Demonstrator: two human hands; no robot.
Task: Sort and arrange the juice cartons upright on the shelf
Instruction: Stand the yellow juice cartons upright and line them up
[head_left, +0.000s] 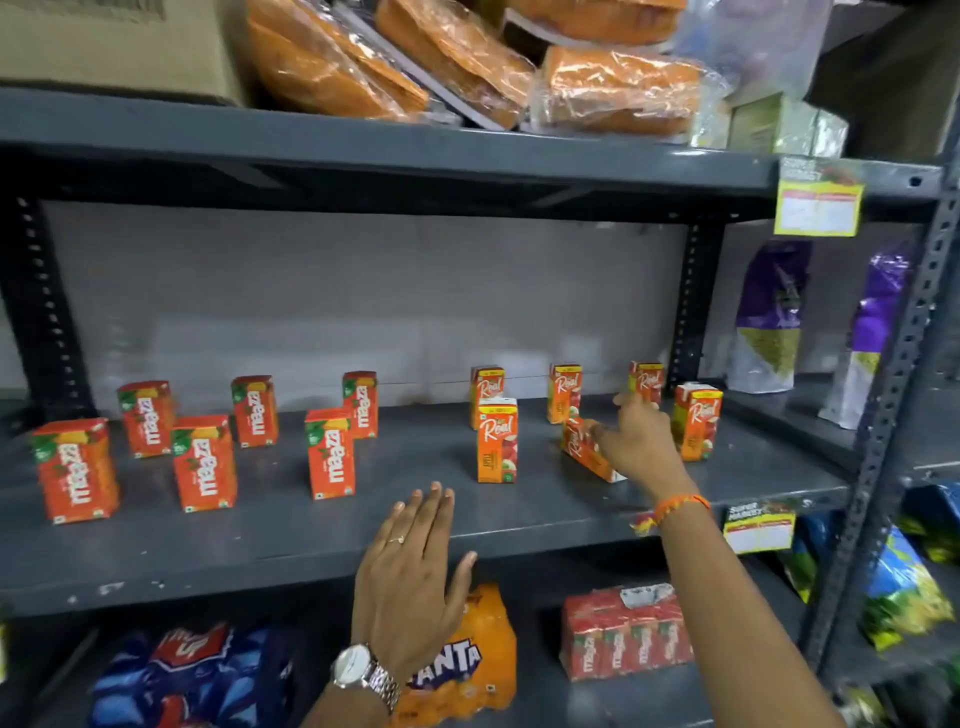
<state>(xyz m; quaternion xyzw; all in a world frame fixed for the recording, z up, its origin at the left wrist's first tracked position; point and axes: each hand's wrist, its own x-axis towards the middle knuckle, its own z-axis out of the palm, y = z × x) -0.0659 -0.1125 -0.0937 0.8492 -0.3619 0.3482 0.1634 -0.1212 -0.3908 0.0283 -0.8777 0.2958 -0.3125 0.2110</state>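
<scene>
Several orange Maaza cartons (203, 462) stand upright on the left half of the grey middle shelf (291, 540). Several orange Real cartons (497, 440) stand upright on the right half. One Real carton (584, 451) leans tilted, and my right hand (635, 441) grips it from the right side. My left hand (413, 571) hovers flat over the shelf's front edge, fingers apart, holding nothing.
Wrapped bread loaves (457, 57) and a cardboard box (119, 47) fill the top shelf. Purple pouches (769, 317) stand at the right. Below lie a Fanta pack (467, 660), a shrink-wrapped Maaza pack (626, 639) and blue bottle packs (192, 675). A price tag (758, 525) hangs from the shelf edge.
</scene>
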